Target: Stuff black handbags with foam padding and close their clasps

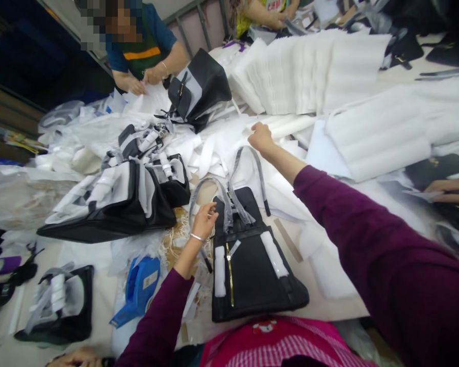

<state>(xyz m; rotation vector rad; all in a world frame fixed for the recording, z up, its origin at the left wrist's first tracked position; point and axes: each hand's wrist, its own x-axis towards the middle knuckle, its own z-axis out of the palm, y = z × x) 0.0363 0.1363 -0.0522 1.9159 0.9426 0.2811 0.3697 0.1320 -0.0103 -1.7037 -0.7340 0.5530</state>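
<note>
Black leather-like backpack (pixel 250 285), probably light and soft, is laid on the pale table (pixel 346 307), best gripped by its sides; the left hand (pixel 205 221) is curled at its top, the right hand (pixel 261 138) beyond; whether anything is pinched cannot be told.

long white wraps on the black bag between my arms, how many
2: one long white wrap left of the gold metal zipper, another wrap near the right edge of the flat black bag; any underneath would be hidden.

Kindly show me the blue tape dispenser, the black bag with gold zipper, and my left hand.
Blue tape dispenser (pixel 137 286): head view, its body.
Black bag (pixel 250 272): head view, its flat panel.
Left hand (pixel 205 221): head view, its middle.
</note>
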